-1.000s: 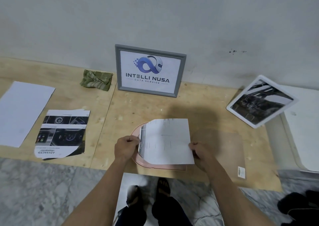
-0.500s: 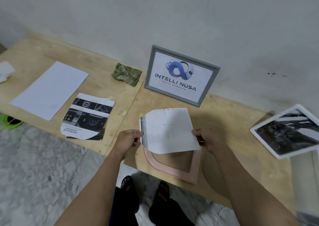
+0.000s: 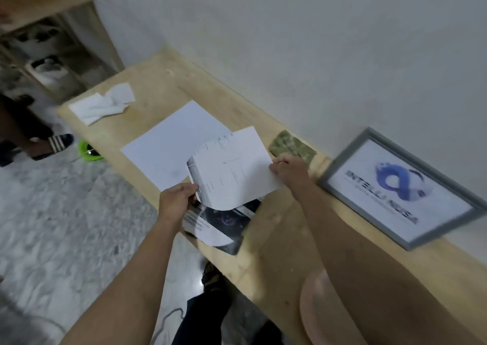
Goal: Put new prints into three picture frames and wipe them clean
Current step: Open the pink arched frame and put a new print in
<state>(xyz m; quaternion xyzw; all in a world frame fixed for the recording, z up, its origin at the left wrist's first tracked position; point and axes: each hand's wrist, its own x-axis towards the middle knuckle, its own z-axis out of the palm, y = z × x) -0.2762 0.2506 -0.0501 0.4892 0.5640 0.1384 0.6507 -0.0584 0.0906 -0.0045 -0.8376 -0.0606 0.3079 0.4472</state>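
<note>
Two frames (image 3: 403, 186) (image 3: 316, 313), three paper sheets (image 3: 232, 168) (image 3: 171, 144) (image 3: 216, 226), two cloths (image 3: 292, 145) (image 3: 102, 103), two hands (image 3: 176, 199) (image 3: 290, 170).

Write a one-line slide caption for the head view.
Both hands, left and right, hold a cut print over the wooden bench, beside the grey frame.

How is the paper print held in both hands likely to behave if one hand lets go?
The print would probably flop: it is a thin sheet, its lower edge already curving between the left hand and right hand. It looks light, so it likely drifts or slides easily. It may crease if gripped hard.
</note>
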